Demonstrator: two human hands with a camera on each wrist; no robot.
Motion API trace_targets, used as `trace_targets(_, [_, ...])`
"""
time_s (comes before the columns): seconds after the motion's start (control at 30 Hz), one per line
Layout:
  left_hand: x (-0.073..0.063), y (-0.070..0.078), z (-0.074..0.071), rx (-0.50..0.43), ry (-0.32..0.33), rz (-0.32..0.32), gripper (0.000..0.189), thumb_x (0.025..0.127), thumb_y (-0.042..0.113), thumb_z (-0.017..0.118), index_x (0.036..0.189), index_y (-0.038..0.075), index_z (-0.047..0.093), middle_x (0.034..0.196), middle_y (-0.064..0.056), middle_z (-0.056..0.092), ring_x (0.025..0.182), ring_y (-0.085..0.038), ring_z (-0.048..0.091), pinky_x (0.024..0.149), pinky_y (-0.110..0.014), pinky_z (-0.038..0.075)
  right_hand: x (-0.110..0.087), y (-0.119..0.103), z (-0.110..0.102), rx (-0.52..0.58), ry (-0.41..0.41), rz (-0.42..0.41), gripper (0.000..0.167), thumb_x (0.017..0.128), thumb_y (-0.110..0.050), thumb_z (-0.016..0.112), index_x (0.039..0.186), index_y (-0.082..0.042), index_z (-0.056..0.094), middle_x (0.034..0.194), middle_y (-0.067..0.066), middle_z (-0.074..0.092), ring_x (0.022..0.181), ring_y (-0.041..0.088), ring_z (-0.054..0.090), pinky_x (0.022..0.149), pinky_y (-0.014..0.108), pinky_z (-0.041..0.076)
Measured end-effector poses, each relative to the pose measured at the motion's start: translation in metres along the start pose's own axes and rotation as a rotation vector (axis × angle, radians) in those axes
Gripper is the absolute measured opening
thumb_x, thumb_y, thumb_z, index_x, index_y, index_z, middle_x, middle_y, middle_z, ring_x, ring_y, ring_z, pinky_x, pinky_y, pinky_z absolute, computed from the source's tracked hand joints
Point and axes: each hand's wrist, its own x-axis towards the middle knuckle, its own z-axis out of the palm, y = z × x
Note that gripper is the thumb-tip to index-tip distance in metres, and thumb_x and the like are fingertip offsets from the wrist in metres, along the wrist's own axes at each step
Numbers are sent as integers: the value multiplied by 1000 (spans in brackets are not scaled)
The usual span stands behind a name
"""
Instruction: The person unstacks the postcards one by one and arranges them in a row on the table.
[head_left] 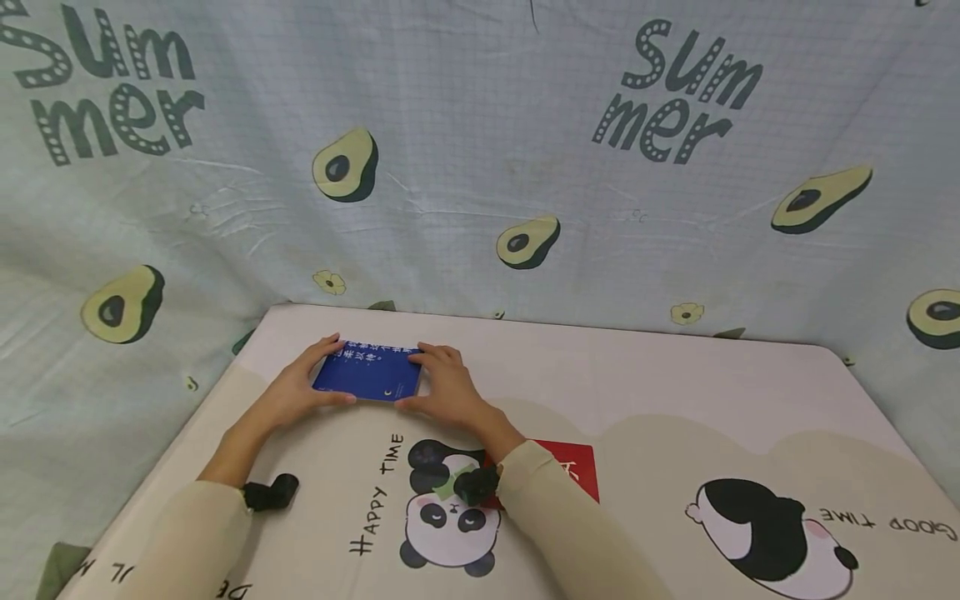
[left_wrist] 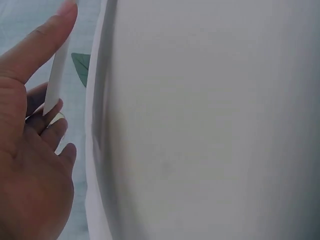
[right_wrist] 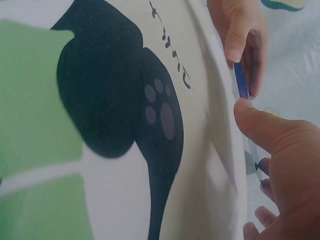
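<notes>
Filling the view well beyond the panda print (head_left: 450,533), a pale cloth (head_left: 450,83) shows us avocados and SUMMER lettering. Down we come to the light table (head_left: 637,375), spreading around that same panda. We have two cream sleeves in play: the left sleeve (head_left: 187,542) to the panda's left, the right sleeve (head_left: 577,533) reaching in on its right. Well to the panda's right, we spot a black-and-white animal print (head_left: 776,537). And there's our blue book (head_left: 367,379), beyond the panda and to its left; whether it touches the table, we can't tell. Just right of the panda, partly hidden by the right sleeve, we see a red rectangular item (head_left: 581,467). On to the hands, both beyond the panda: the left hand (head_left: 300,390) grips the book's left end, thumb at the near edge, and the right hand (head_left: 450,387) pinches the other end likewise. Smaller again, we catch a left wrist device (head_left: 273,492) left of the panda, and a right wrist device (head_left: 476,485) overlapping it from our angle.
</notes>
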Motion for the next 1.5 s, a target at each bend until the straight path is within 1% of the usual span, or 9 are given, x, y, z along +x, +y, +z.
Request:
trace_targets(0.27, [2, -9, 0, -10, -23, -40, 100, 71, 32, 84, 147, -1, 28, 157, -18, 15, 143, -40, 5, 110, -61, 10, 5, 0, 11, 11, -27, 67, 72, 79, -44, 75, 140, -16, 49, 153, 1, 32, 135, 29, 28, 107, 50, 30])
trace_targets(0.47, [4, -12, 1, -8, -26, -50, 100, 72, 33, 84, 147, -1, 28, 156, -19, 15, 143, -40, 3, 111, -60, 9, 8, -2, 12, 15, -43, 106, 72, 79, -45, 75, 141, -20, 48, 154, -3, 31, 136, 27, 26, 106, 48, 28])
trace_targets(0.73, [2, -14, 3, 14, -39, -56, 100, 72, 35, 83, 147, -1, 28, 156, -20, 16, 143, -41, 3, 110, -62, 9, 8, -3, 14, 9, -55, 122, 73, 78, -47, 75, 141, -21, 49, 154, -3, 31, 136, 28, 22, 107, 46, 24])
trace_targets(0.87, [2, -15, 3, 22, -46, -60, 101, 72, 36, 83, 148, 0, 27, 156, -19, 16, 143, -40, 3, 109, -63, 9, 8, -2, 16, -6, -57, 124, 74, 78, -49, 75, 141, -21, 48, 154, -4, 30, 136, 28, 20, 106, 45, 24])
trace_targets(1.13, [3, -16, 4, 29, -59, -69, 100, 73, 37, 82, 148, 0, 26, 156, -20, 14, 143, -40, 1, 109, -64, 8, 10, -2, 16, -8, -57, 132, 74, 78, -48, 75, 141, -21, 49, 153, -4, 31, 135, 27, 21, 106, 45, 24])
trace_targets(1.5, [3, -18, 5, 19, -80, -48, 98, 74, 35, 81, 146, -4, 28, 155, -23, 14, 142, -43, -1, 108, -66, 6, 10, -4, 14, -4, -67, 137, 74, 77, -47, 76, 140, -20, 50, 153, -2, 31, 135, 27, 21, 106, 44, 24])
